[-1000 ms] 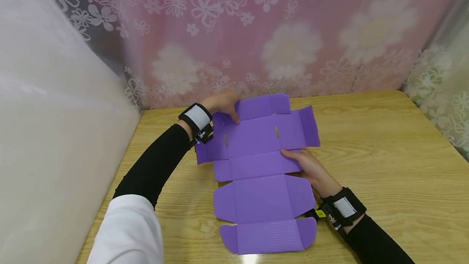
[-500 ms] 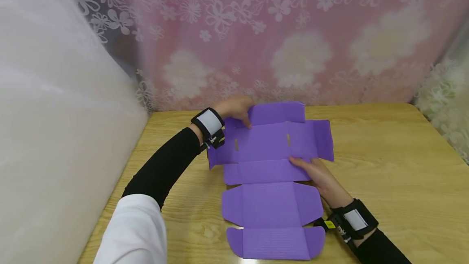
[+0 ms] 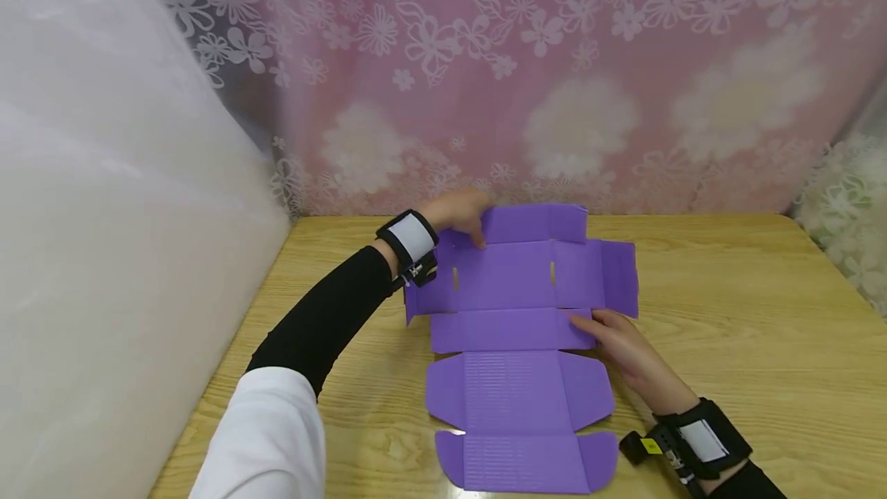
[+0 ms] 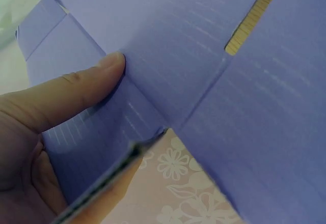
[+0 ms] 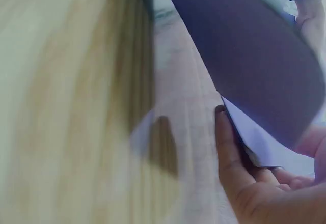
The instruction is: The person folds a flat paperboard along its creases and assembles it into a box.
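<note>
A purple cardboard box, unfolded into a flat blank [image 3: 509, 276], spans the middle of the table, its side flaps and tabs spread out. At its far left corner my left hand [image 3: 460, 212] grips the end panel, thumb on the inner face; the left wrist view shows the thumb [image 4: 76, 94] near a crease, with fingers behind the cardboard [image 4: 193, 35]. My right hand [image 3: 637, 356] holds a small side tab on the right, its thumb on top. In the right wrist view the fingers of the right hand [image 5: 254, 188] reach under the cardboard [image 5: 249, 46].
The wooden table [image 3: 728, 291] extends around the blank. A pink floral curtain [image 3: 443, 122] hangs behind the far edge, and a white sheet [image 3: 125, 214] stands along the left side. Both wrists carry strapped cameras.
My right hand has shifted outward, its thumb sliding from the panel toward the side tab's edge. The left hand keeps its grip. The whole scene sits lower and further right in the head view.
</note>
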The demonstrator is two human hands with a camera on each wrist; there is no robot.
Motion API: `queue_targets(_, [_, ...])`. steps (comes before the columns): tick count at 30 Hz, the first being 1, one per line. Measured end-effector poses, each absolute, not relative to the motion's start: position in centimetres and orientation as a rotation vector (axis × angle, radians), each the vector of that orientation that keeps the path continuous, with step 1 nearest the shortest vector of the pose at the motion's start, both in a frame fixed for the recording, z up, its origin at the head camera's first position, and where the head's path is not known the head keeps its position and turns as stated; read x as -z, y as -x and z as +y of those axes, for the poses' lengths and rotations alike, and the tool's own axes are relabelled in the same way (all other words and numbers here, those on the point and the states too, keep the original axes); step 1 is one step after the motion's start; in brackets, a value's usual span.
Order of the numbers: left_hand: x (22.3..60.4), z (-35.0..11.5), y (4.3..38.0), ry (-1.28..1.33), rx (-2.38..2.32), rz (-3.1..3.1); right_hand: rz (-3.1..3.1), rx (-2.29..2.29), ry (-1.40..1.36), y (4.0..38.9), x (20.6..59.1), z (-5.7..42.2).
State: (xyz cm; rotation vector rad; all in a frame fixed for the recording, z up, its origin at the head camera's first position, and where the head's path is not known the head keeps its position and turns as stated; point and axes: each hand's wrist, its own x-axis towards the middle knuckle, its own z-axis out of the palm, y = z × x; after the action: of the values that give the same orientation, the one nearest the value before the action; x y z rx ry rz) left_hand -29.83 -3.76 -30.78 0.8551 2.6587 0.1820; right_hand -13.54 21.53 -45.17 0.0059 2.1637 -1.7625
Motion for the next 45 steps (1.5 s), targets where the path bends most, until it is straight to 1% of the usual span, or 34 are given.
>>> queue_targets(3, [31.0,-4.0,29.8,-0.856,-0.172,2.672,2.366,1.576,0.114,13.0,44.8,21.7])
queue_targets(7, [31.2,-4.3,29.8,-0.86,-0.161,2.677,2.715,1.232,0.349,12.4,44.4,21.5])
queue_targets(9, [31.3,-4.3,29.8,-0.867,-0.15,2.675,2.864,1.065,0.412,12.1,44.2,21.2])
queue_targets(11, [31.3,-4.3,29.8,-0.873,-0.154,2.669,3.01,0.897,0.455,11.8,44.0,20.8])
queue_targets(17, [31.1,-3.7,29.2,-0.898,-0.187,2.669,3.34,0.418,0.427,10.4,44.1,19.8])
queue_targets(22, [30.9,-3.4,29.2,-0.907,-0.142,2.696,3.661,0.16,0.469,10.0,44.2,18.8])
queue_targets(24, [30.9,-3.3,29.3,-0.901,-0.132,2.705,3.724,0.122,0.501,10.0,44.1,18.2])
queue_targets(26, [30.9,-3.3,29.3,-0.9,-0.145,2.703,3.695,0.142,0.598,10.1,43.8,17.6])
queue_targets(29, [30.8,-3.3,29.1,-0.911,-0.158,2.693,3.514,0.177,0.824,10.2,43.6,16.5])
queue_targets(32, [30.7,-3.3,29.0,-0.933,-0.145,2.691,3.26,0.206,0.953,10.1,43.4,15.5])
queue_targets(37, [30.8,-3.5,29.0,-0.948,-0.111,2.71,3.04,0.235,0.988,10.1,43.4,14.4])
queue_targets(45, [30.8,-3.2,29.1,-0.983,-0.142,2.708,2.986,0.247,0.976,10.1,43.3,14.0])
